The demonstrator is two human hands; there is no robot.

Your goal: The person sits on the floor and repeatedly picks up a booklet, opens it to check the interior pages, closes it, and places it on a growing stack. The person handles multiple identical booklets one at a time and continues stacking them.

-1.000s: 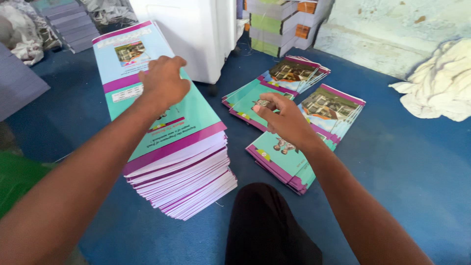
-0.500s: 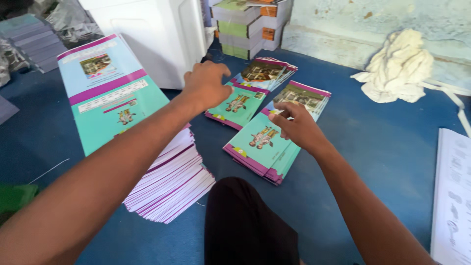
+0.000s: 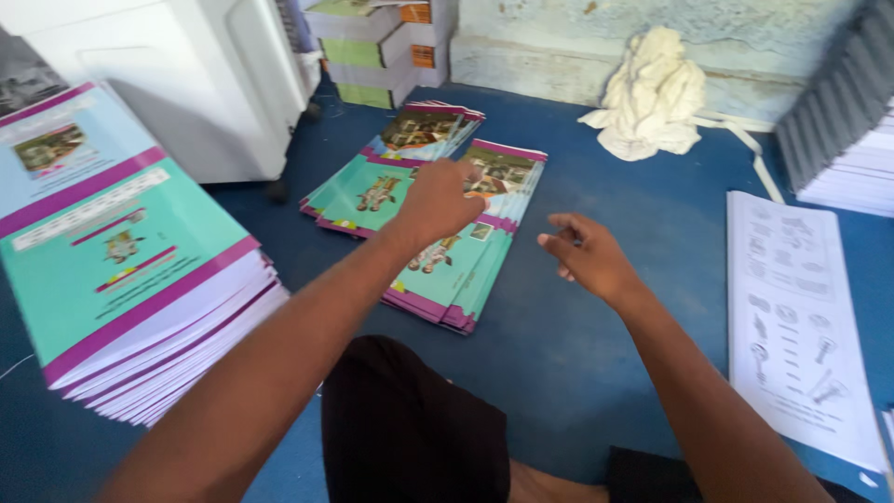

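Note:
My left hand (image 3: 438, 200) reaches across to a low pile of teal and magenta booklets (image 3: 466, 275) on the blue floor, with its curled fingers resting on the top cover. A second low pile (image 3: 368, 191) lies just to its left, fanned out. My right hand (image 3: 589, 256) hovers over bare floor to the right of these piles, fingers spread and holding nothing. A tall stack of the same booklets (image 3: 130, 279) stands at my left, beside my left forearm.
A pile of white printed sheets (image 3: 801, 317) lies at the right. Grey stacked booklets (image 3: 843, 130) stand behind it. A crumpled white cloth (image 3: 652, 93) rests by the far wall. A white cabinet (image 3: 186, 84) and bundled books (image 3: 372, 47) are at the back. My dark-trousered knee (image 3: 410, 428) is below.
My left hand left the tall stack and moved right to the low piles. My right hand lifted off the low pile and drew away to the right. The view swung right.

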